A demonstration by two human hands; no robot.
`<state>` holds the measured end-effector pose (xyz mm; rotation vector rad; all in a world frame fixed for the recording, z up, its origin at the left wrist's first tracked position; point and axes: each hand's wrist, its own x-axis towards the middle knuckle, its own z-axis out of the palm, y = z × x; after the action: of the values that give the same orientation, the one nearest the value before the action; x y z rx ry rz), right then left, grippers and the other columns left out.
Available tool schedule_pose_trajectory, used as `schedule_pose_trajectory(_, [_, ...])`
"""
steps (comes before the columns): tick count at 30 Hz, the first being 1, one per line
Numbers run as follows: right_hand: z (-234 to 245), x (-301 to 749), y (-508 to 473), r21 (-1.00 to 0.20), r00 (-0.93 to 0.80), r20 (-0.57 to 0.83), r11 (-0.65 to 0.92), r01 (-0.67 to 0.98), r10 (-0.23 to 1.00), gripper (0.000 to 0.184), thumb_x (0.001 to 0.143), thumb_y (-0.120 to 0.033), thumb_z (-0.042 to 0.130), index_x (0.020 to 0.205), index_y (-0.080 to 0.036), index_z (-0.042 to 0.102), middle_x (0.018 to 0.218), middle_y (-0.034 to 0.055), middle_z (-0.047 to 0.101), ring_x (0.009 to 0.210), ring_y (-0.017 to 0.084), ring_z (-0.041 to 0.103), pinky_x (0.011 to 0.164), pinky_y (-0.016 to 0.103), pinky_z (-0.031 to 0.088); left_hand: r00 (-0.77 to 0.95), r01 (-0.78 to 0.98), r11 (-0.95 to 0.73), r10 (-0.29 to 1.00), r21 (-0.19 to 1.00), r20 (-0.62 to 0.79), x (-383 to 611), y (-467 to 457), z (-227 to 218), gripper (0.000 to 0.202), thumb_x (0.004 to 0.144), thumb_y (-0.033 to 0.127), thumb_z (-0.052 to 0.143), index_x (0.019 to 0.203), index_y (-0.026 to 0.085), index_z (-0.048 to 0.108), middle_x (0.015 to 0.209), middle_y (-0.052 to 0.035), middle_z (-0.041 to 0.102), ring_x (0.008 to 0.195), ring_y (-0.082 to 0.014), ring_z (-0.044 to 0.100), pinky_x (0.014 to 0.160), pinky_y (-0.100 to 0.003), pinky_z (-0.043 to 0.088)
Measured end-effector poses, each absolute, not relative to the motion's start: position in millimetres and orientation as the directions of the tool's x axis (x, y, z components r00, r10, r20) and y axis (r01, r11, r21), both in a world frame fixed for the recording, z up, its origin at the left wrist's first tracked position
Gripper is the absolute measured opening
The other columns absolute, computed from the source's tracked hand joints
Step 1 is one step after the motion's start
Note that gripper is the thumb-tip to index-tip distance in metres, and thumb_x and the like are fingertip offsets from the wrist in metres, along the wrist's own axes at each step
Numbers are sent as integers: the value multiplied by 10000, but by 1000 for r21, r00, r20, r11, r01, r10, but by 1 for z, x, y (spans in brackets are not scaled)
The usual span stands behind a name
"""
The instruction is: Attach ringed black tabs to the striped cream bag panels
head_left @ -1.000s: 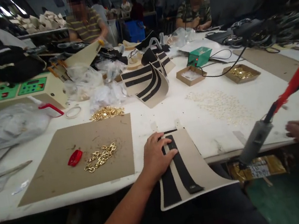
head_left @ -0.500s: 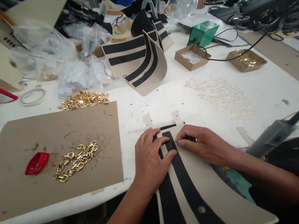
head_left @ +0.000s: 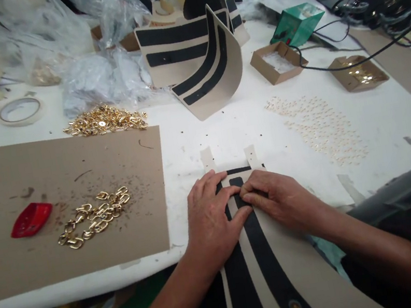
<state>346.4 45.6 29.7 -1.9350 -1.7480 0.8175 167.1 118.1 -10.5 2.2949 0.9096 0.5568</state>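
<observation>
A beige panel (head_left: pixel 284 248) with two black strips lies at the table's front edge and hangs over it. My left hand (head_left: pixel 210 213) rests on the panel's far end, fingers spread, thumb and forefinger on either side of a spot on the right-hand strip (head_left: pixel 268 256). At that same spot, the thumb and fingertips of my right hand (head_left: pixel 275 195) are pinched together against the strip; whatever is between them is hidden. Lower on this strip sits a brass-coloured eyelet (head_left: pixel 294 306).
To the left, a brown board (head_left: pixel 134 245) holds a gold chain (head_left: pixel 98 216) and a red dish (head_left: pixel 31 220). Gold hardware (head_left: pixel 105 121) is piled behind it. Tiny pieces (head_left: pixel 323 126) are scattered at right, near two cardboard boxes (head_left: pixel 275 76). More striped panels (head_left: pixel 214 89) stand behind.
My right fingertips have moved left onto the strip, close to my left forefinger. My left hand keeps its place on the panel. The view has tilted down.
</observation>
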Motion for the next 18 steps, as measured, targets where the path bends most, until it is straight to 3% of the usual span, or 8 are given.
schedule_pose_trajectory(18, [28, 349, 47, -656, 74, -176, -173, 735, 982, 140, 983, -223, 638, 851, -242, 681, 877, -17, 654, 851, 177, 606, 773, 317, 432, 682, 472, -593, 714, 652, 156, 166, 116, -12, 283, 878, 379, 777, 1129, 262, 718, 1457, -38, 594, 1442, -290, 427, 1228, -523, 327])
